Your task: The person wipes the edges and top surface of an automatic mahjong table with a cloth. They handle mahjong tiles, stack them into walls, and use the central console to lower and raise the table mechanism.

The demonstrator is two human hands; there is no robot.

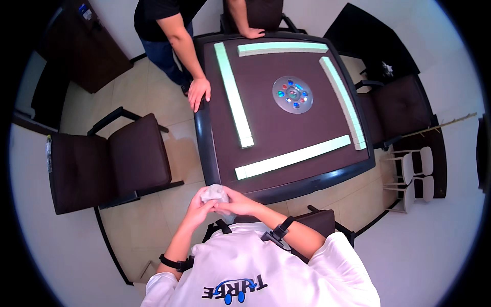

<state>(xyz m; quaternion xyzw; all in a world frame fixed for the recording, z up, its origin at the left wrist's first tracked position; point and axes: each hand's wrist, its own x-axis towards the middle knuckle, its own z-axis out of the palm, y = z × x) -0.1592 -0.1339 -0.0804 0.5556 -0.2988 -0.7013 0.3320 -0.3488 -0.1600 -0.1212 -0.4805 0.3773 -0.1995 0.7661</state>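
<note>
Both of my hands grip a crumpled whitish translucent bundle, perhaps a thin plastic bag, at the near left corner of an automatic mahjong table. My left hand is on its left side and my right hand on its right. Four long rows of mahjong tiles lie on the brown tabletop: a left row, a far row, a right row and a near row. A round control panel with coloured buttons is set between them.
Another person leans at the table's far left, one hand on the left rim, the other on the far rim. Brown armchairs stand left, right, far and near. White chairs stand at right.
</note>
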